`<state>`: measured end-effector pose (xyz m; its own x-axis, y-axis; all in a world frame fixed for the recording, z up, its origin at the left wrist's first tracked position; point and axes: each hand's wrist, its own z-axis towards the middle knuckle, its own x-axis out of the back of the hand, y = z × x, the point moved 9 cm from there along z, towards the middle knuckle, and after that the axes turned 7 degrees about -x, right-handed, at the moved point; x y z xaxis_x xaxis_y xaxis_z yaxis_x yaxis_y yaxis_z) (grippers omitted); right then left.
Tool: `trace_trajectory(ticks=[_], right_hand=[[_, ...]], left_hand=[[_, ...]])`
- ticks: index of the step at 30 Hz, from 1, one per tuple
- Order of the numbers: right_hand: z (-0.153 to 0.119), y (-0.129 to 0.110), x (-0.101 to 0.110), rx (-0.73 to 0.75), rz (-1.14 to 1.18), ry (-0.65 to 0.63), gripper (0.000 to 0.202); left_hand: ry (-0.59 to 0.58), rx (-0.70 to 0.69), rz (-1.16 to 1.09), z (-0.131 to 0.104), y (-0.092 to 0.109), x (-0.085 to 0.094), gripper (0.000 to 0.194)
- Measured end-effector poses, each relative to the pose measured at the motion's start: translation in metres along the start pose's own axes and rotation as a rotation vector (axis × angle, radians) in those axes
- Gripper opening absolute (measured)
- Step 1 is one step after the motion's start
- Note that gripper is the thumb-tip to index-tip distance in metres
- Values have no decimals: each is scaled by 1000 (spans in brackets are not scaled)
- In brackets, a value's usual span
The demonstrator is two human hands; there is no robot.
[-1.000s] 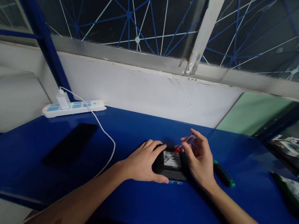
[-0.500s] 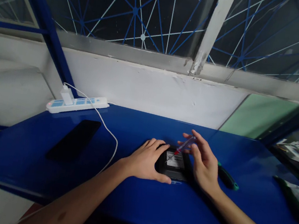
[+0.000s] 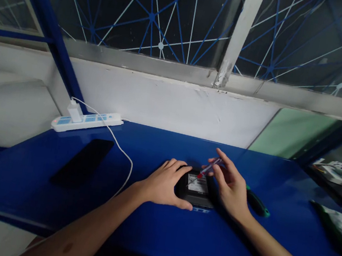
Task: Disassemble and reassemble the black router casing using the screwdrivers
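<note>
Looking down, near to far:
Surface: the blue surface (image 3: 155, 236) runs wide across the view, both forearms reaching over its near edge.
Left hand: the left hand (image 3: 163, 184) lies flat, fingers (image 3: 176, 165) spread and curled over the left edge of the small black device (image 3: 196, 192), thumb along its near side, pinning it down.
Black device: it sits flat at mid-surface between the two hands, a pale label facing up.
Right hand: the right hand (image 3: 231, 187) hovers over the device's right side, its fingers pinched tight on the clear handle of a small screwdriver (image 3: 208, 170).
Screwdriver: it is tilted, red collar and tip pointing down-left at the label; contact is too small to make out.
Green-handled tool: the green-handled tool (image 3: 257, 204) lies on the surface just right of the right hand.
Phone: a dark phone (image 3: 82, 162) lies flat, well to the left.
Cable: a white cable (image 3: 122, 155) snakes between phone and left hand.
Power strip: the white power strip (image 3: 87, 121) sits at the back, a charger (image 3: 73, 111) plugged in.
</note>
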<state>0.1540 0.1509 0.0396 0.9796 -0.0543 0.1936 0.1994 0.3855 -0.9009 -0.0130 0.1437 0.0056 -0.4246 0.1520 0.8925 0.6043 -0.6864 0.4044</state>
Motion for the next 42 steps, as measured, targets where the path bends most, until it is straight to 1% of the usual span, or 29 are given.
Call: trace_trajectory(ticks=[3,6,8,11,13,15,20,23,25,29,34,38,40,42], right_hand=[[2,3,7,18,-55,70,36],[3,5,9,14,-51,69,30],[2,4,6,4,-31,26,32],[-1,-1,-2,-2,15,-79,42],[-3,-4,-5,2,53,-118,47],[-4,-6,-5,8,57,-105,47],[-3,-4,0,18,-6,3,44],[-3,-5,4,41,-16,43,36],[-3,-4,3,36,-23,25,33],[-5,-5,-1,0,-2,-49,41],[-5,-5,0,10,-35,-21,45],[-4,-3,4,34,-41,27,34],[-5,-3,5,29,-43,22,31],[-5,-4,3,9,-40,-5,33]], left_hand=[[16,-9,-12,-1,1,1,109],[7,-3,-12,-2,0,1,110],[4,-1,-11,-2,0,0,110],[10,-11,-9,-2,0,1,109],[13,-15,-7,-1,0,1,109],[13,-14,-7,-1,0,2,108],[3,-5,-6,0,2,3,110],[3,-2,-1,0,2,2,110],[4,-3,-5,0,2,2,110],[1,-3,-10,0,2,2,108],[-10,8,-11,0,1,2,110],[-4,2,-12,0,3,3,107],[-4,-2,-12,0,3,3,108],[4,-9,-12,-1,2,3,108]])
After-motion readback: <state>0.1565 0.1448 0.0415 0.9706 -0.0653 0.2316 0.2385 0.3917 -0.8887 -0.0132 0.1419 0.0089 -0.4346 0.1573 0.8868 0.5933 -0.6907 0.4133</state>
